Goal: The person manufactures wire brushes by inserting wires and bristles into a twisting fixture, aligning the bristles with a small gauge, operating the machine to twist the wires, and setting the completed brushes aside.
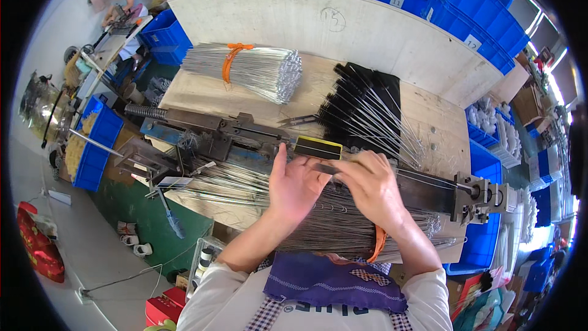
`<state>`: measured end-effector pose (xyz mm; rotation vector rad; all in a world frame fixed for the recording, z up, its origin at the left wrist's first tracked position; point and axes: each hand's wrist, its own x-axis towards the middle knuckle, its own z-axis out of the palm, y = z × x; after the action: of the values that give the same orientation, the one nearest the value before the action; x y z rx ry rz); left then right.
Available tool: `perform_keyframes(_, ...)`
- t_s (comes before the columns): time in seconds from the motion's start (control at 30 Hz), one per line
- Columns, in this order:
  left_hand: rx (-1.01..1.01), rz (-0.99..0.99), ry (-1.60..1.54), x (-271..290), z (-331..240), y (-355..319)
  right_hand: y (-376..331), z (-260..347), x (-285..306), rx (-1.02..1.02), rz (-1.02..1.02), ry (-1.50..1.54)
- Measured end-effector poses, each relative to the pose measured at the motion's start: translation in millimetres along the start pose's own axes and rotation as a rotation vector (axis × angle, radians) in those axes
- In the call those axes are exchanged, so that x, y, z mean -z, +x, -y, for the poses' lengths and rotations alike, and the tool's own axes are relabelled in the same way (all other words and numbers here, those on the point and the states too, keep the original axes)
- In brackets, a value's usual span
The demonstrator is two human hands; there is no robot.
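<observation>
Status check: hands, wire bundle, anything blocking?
Left hand and right hand together over wire bundle, pinching wires at the metal jig. Grip detail unclear. Nothing blocking.

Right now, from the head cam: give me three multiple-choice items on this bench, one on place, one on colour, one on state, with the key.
1. Where does the tied bundle of silvery wires lie?
A. At the far left of the wooden bench top
B. On the floor
C. In a blue crate

2. What colour is the tie around that bundle?
A. Green
B. Orange
C. White

3. What are both hands doing?
A. Resting in the lap
B. Holding a crate
C. Working together over loose wires at the metal jig

Key: 1 A, the bundle lies on the boards beside the pile of black-bristled wire brushes. 2 B, an orange strip wraps it. 3 C, the left hand and right hand meet at the long metal jig, above the wires.
</observation>
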<state>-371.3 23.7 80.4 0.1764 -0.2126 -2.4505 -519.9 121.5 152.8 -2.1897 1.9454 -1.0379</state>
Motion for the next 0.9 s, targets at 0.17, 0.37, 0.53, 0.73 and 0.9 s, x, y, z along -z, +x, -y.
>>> perform_keyframes(0.17,0.026,0.013,-0.072,0,1,1,25,-4,-29,0.167,-0.043,-0.104)
perform_keyframes(0.37,-0.001,-0.052,0.006,-10,0,-2,28,3,5,-0.043,0.027,-0.180)
perform_keyframes(0.53,0.004,-0.079,0.017,-10,2,2,34,9,-3,-0.107,0.347,-0.318)
perform_keyframes(0.73,0.038,-0.069,-0.084,2,-1,-2,32,20,-19,-0.085,0.454,-0.466)
perform_keyframes(0.9,0.118,0.167,-0.049,21,-9,0,36,21,-22,-0.091,0.476,-0.501)
